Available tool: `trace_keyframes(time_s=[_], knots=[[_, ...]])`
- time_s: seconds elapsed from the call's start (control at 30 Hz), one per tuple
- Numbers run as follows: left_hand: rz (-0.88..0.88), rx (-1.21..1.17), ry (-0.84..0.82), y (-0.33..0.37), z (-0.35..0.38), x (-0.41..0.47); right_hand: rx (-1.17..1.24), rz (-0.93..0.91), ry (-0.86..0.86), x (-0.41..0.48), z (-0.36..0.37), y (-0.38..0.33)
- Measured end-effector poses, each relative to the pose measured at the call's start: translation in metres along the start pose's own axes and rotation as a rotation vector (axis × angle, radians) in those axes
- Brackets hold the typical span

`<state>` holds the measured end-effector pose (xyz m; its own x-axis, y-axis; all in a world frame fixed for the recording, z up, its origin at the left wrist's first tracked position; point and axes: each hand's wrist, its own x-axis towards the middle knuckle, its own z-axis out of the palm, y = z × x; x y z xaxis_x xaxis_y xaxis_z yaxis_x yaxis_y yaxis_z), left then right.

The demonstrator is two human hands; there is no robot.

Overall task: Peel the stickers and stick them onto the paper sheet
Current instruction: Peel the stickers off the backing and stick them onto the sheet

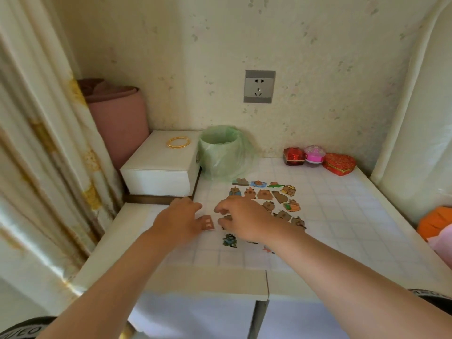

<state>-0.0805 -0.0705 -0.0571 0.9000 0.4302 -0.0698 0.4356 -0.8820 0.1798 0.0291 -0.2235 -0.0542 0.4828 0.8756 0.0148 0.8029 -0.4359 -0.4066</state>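
Fingers [197, 207] of the left hand [179, 220] are noted pinching a reddish sticker [208, 222] at its edge, between both hands and low over the table [342, 216]. Those of the right hand [244, 222] are curled downward; whether anything is gripped cannot be told. The sticker sheet [266, 194] is laid just beyond, partly covered by that hand.

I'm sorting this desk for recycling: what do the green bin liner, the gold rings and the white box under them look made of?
Green bin liner: thin translucent plastic film, crinkled and draped over the rim. Gold rings: glossy, shiny yellow, likely metal or gilded plastic. White box: smooth, faintly sheened skin, perhaps faux leather or coated board; unclear.
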Motion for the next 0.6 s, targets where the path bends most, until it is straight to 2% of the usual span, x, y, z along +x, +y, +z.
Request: trace_keyframes(time_s=[0.1, 0.23, 0.37, 0.5, 0.6], knots=[[0.022, 0.029, -0.042, -0.014, 0.006, -0.006, -0.05, 0.009, -0.049, 0.014, 0.009, -0.012], [0.073, -0.117, 0.002, -0.026, 0.008, -0.008, -0.094, 0.001, -0.113, 0.027, 0.017, -0.021], [0.029, -0.282, 0.009, -0.03, 0.009, -0.005, -0.055, -0.008, -0.132, 0.032, 0.013, -0.023], [0.008, -0.574, 0.027, -0.035, 0.01, -0.001, 0.187, 0.083, -0.121, 0.037, 0.01, -0.021], [0.013, -0.687, 0.061, -0.035, 0.002, 0.0, 0.311, 0.142, -0.131, 0.041, 0.006, -0.017]])
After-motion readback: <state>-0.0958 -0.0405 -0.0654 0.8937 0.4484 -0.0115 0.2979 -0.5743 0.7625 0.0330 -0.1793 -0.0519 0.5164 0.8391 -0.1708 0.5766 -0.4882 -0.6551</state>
